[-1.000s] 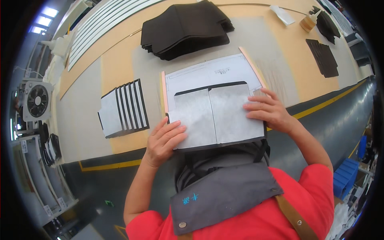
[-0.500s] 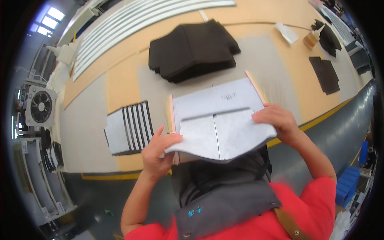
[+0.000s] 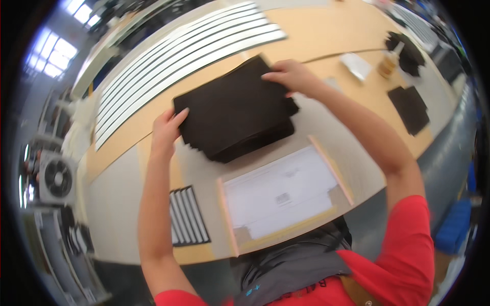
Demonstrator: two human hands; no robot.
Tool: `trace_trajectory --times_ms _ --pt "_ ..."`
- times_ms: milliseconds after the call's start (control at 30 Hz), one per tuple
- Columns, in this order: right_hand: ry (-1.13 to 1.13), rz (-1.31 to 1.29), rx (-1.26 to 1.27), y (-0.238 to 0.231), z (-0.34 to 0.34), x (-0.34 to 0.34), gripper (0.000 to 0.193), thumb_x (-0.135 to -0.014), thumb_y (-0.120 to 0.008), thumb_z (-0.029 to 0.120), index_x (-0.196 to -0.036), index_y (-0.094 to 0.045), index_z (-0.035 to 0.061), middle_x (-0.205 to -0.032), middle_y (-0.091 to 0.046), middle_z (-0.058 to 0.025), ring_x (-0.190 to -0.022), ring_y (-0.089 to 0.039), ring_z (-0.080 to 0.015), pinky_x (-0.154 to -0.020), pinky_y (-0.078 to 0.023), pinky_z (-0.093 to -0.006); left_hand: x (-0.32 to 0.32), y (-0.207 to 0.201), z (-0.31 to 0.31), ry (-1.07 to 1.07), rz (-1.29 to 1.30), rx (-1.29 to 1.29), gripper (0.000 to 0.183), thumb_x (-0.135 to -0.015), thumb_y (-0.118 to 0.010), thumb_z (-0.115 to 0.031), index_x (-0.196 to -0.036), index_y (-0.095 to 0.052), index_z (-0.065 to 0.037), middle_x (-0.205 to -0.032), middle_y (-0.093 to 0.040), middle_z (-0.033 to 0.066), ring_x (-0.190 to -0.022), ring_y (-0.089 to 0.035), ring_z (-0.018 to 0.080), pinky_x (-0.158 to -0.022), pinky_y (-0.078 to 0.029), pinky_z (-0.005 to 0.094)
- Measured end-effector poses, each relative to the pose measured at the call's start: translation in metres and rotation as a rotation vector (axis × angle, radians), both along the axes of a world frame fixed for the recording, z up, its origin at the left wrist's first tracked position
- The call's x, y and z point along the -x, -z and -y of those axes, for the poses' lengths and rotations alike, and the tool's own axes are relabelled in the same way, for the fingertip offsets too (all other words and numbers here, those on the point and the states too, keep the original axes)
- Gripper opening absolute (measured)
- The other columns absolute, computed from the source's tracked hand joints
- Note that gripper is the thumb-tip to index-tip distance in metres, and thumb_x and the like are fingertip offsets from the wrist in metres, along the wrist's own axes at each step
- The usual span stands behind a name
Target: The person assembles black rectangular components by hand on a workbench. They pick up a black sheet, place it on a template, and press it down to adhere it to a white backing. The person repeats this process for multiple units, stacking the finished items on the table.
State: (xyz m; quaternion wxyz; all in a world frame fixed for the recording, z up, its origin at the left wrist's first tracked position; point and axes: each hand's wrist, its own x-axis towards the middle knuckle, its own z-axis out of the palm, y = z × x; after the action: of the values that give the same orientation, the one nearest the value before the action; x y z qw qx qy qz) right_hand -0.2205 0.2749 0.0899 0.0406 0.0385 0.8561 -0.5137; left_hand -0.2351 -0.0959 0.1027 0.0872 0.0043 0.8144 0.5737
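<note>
On the far half of the bench: I see the stack of dark fabric pieces (image 3: 235,109) lying across the tan table (image 3: 326,35), beyond the white sheet (image 3: 279,196) in its wooden guide frame (image 3: 332,171)
Stack direction: it lies straight ahead of me, between my two hands, far of the white sheet
Long axis: I read it as running left to right, tilted so the right end sits farther away
Left hand (image 3: 166,132): fingers curled loosely against the stack's left edge, touching it; I cannot tell whether they pinch a layer
Right hand (image 3: 291,76): fingers extended and laid flat on the far right corner, pressing on top, not closed around anything
Nearer hand: both touch it; the left is at the near-left corner, the right reaches farther
Stack look: matte, near-black, many thin layers, edges slightly fanned along the near side
Around: striped white panels (image 3: 189,56) far left, a small striped bundle (image 3: 188,217) near left, more dark pieces (image 3: 411,107) well apart on the right
</note>
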Motion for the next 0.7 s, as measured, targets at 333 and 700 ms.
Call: trace_trajectory --times_ms 333,700 --pt "0.486 -0.273 -0.480 0.040 -0.185 -0.141 0.028 -0.094 -0.075 0.028 -0.110 -0.071 0.0058 -0.099 -0.075 -0.0106 -0.082 -0.071 -0.0195 -0.076 -0.055 -0.0320 -0.158 -0.008 -0.046 0.240 -0.258 -0.304 0.032 -0.100 -0.059 -0.002 -0.132 -0.059 0.001 -0.121 -0.066 0.0146 -0.114 -0.061 0.0221 -0.096 -0.050 0.0364" --pt "0.970 -0.208 -0.746 0.047 -0.429 -0.265 0.027 -0.088 -0.074 0.029 -0.105 -0.076 0.0092 -0.101 -0.078 -0.0095 -0.094 -0.074 -0.0254 -0.086 -0.056 -0.0372 -0.277 -0.076 -0.129 0.909 0.176 -1.127 0.006 -0.091 -0.069 -0.006 -0.097 -0.068 -0.004 -0.096 -0.069 0.0168 -0.087 -0.064 0.0310 -0.078 -0.052 0.0406"
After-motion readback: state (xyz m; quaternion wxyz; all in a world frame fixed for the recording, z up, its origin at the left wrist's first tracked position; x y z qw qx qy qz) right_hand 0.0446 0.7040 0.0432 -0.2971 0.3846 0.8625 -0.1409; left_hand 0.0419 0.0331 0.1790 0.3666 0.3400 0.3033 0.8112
